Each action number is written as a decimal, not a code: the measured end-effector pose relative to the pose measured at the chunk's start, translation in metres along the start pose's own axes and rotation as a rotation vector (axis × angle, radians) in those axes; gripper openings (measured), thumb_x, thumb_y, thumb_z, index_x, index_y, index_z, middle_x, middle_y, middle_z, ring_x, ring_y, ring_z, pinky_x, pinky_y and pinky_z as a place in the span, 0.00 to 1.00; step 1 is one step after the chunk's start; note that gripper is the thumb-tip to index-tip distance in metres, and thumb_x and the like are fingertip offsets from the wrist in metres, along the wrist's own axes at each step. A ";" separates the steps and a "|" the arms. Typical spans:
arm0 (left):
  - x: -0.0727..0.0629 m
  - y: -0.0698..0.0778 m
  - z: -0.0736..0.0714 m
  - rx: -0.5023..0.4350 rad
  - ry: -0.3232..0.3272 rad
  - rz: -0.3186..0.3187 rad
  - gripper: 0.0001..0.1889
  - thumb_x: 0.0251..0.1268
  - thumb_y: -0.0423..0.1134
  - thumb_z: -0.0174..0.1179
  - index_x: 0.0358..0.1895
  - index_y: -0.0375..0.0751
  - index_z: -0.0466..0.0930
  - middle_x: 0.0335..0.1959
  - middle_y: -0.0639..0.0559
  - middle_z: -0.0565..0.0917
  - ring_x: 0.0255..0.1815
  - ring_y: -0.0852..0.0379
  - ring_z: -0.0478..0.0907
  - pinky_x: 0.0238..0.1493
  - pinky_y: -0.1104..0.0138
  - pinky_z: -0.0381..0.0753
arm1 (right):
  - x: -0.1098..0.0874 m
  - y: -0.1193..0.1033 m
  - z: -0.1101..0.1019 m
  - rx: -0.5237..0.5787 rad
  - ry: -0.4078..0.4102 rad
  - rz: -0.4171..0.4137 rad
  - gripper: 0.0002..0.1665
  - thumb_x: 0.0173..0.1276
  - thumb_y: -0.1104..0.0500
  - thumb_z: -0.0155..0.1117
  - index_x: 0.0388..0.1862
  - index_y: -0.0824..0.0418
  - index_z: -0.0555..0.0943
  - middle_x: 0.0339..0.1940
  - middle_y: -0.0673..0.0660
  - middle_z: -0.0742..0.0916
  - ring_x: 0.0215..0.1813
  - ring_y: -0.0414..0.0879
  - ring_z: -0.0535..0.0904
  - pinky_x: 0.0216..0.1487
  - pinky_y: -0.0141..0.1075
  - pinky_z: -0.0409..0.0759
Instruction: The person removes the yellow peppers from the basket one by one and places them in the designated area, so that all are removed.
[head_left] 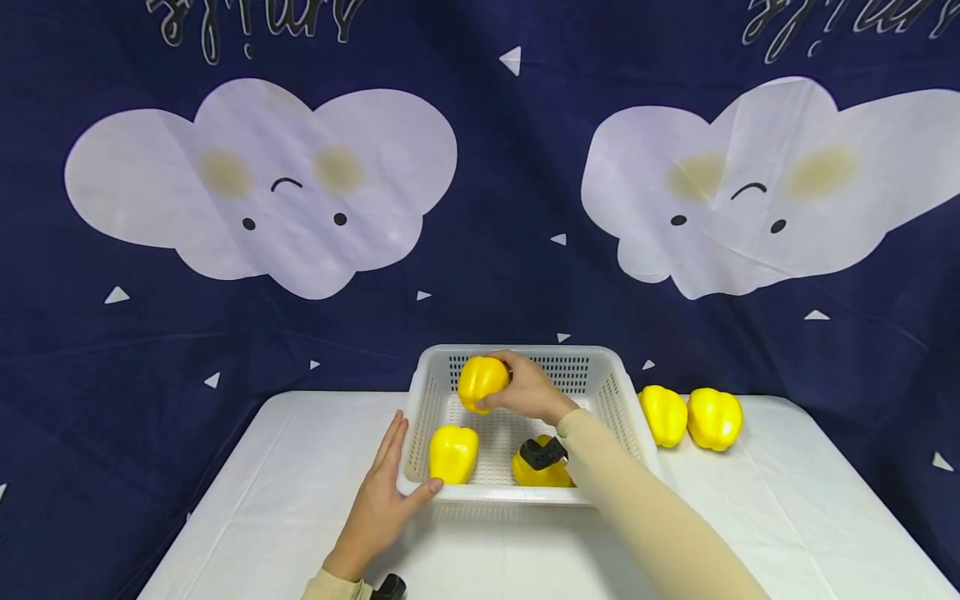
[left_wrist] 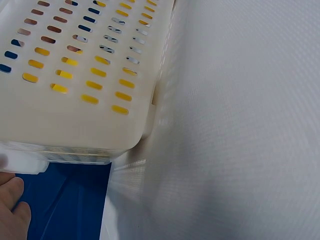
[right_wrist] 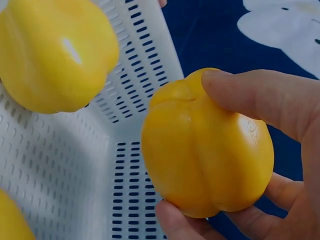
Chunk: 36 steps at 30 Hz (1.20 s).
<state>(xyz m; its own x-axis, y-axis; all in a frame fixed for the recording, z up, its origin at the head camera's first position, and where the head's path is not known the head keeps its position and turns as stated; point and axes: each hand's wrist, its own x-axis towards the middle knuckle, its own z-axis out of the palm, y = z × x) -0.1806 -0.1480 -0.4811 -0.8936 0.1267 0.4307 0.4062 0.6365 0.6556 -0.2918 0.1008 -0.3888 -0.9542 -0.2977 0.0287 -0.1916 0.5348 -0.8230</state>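
Right now, the right hand (head_left: 528, 392) pinches a yellow bell pepper (head_left: 480, 382) up in the back left part of the white plastic basket (head_left: 517, 493). Its thumb sits on one side and its fingers curl round the other. I cannot tell if the pepper touches the basket floor. Its skin looks smooth and shiny, so it might slip if the pinch is too soft. A snug hold, not a hard squeeze, should do. If it is to come down there, slow and straight seems best, with room for the fingers to slide out by the back wall. The left hand (head_left: 382, 500) lies along the basket's front left corner, with straight fingers on the outside and the thumb on the front rim. That should help stop the basket from sliding if the pepper bumps a wall. Two more things are inside: a front left pepper (head_left: 453, 454), close to the left thumb, and a front right pepper (head_left: 528, 473), partly hidden by the black wrist camera (head_left: 543, 452) and the right arm. The tan sleeve (head_left: 645, 500) goes over the basket's front right part, so a low elbow or wrist could knock that one. Outside, on the white surface (head_left: 300, 450), an inner pepper (head_left: 663, 415) and an outer pepper (head_left: 715, 418) sit side by side, just right of the basket. Behind it all hangs a dark blue cloth (head_left: 517, 167) with upside-down clouds, out of the way
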 end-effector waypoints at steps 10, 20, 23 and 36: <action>0.000 0.001 0.000 -0.013 -0.002 -0.003 0.50 0.61 0.52 0.70 0.79 0.34 0.52 0.82 0.45 0.51 0.79 0.39 0.53 0.72 0.41 0.60 | -0.015 0.000 -0.012 0.036 -0.003 -0.037 0.48 0.47 0.56 0.83 0.70 0.54 0.73 0.54 0.50 0.83 0.54 0.49 0.79 0.57 0.47 0.79; 0.000 0.001 0.000 -0.008 0.004 -0.001 0.51 0.60 0.52 0.71 0.79 0.34 0.53 0.82 0.46 0.51 0.79 0.39 0.54 0.71 0.40 0.61 | -0.034 0.004 -0.030 0.002 0.014 -0.047 0.49 0.47 0.51 0.83 0.70 0.50 0.72 0.54 0.49 0.83 0.54 0.49 0.78 0.57 0.48 0.78; 0.000 0.001 0.000 -0.009 0.008 0.001 0.51 0.60 0.52 0.71 0.79 0.34 0.53 0.82 0.44 0.52 0.79 0.39 0.55 0.71 0.40 0.61 | -0.040 0.006 -0.036 -0.009 0.020 -0.056 0.50 0.48 0.51 0.83 0.71 0.52 0.71 0.55 0.50 0.83 0.55 0.49 0.78 0.57 0.48 0.78; 0.000 0.004 0.000 -0.020 -0.004 -0.021 0.50 0.61 0.53 0.69 0.79 0.34 0.52 0.82 0.46 0.50 0.79 0.38 0.54 0.71 0.39 0.60 | -0.060 0.025 -0.060 0.033 0.021 -0.055 0.53 0.50 0.50 0.83 0.73 0.55 0.68 0.61 0.54 0.80 0.60 0.53 0.77 0.61 0.48 0.79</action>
<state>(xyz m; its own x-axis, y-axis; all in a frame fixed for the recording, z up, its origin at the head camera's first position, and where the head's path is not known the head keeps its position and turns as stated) -0.1792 -0.1456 -0.4778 -0.9026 0.1171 0.4142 0.3914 0.6235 0.6767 -0.2536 0.1795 -0.3769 -0.9472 -0.3089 0.0861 -0.2365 0.4918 -0.8380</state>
